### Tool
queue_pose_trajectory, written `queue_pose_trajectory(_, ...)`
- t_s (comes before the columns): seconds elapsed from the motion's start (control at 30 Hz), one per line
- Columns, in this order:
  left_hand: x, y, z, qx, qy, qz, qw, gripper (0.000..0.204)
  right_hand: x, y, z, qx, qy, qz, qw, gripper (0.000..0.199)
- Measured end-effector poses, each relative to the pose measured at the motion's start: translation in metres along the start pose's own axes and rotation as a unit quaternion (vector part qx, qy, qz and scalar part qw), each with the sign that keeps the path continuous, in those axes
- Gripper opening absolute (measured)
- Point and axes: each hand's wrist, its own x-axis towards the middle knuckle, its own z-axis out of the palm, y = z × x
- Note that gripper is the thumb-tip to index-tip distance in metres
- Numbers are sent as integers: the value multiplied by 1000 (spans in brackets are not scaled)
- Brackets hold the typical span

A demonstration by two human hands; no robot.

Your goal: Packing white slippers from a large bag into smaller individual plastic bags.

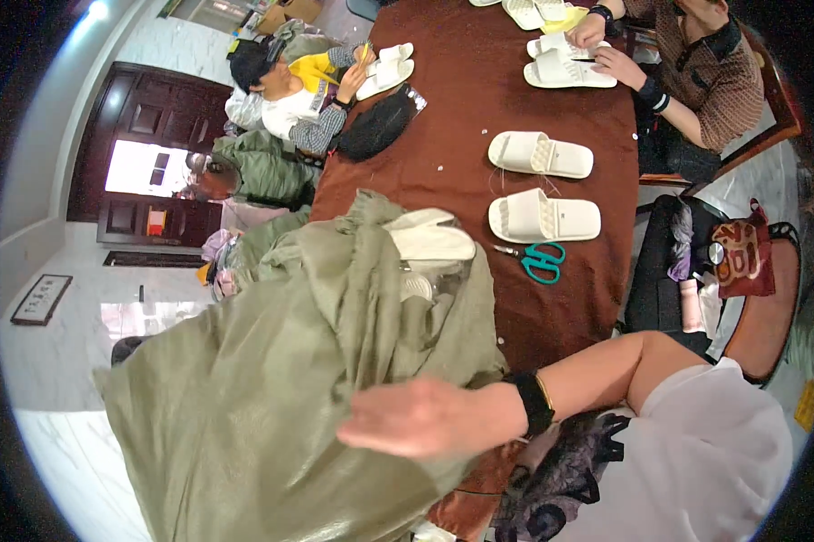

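My right hand (416, 417) reaches in from the right, slightly blurred, its fingers stretched out to the left and nothing seen in it. It is over the front of a large olive-green woven sack (271, 388); whether it touches the sack I cannot tell. A dark band circles my wrist. White slippers (430, 237) show in the sack's mouth, some behind clear plastic. To the right of the sack, a pair of cream slide slippers (561, 219) lies on the brown tablecloth (570, 312), beside teal-handled scissors (542, 262). My left hand is out of view.
Across the table, a person at the right handles white slippers (570, 70). Another person at the far left works near a slipper pair (387, 74) and a black cap-like bundle (377, 124). A chair (764, 303) with bags stands at the right.
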Motion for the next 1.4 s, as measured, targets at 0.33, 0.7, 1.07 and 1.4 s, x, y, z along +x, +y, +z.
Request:
queue_pose_trajectory(0.33, -218, -88, -35, 14, -184, -147, 972, 55, -93, -51, 30, 166, -356, 238, 888, 33)
queue_pose_trajectory(0.7, -366, -72, 87, -183, -593, 258, 740, 46, -121, -92, 22, 17, -462, -14, 887, 37)
queue_pose_trajectory(1.07, -405, -48, 99, -290, -494, -363, 735, 33, -113, -43, -16, -103, -256, 114, 954, 32)
queue_pose_trajectory(1.4, -424, -83, 94, -57, -596, 83, 797, 62, -181, 0, -63, -191, -335, 208, 899, 30)
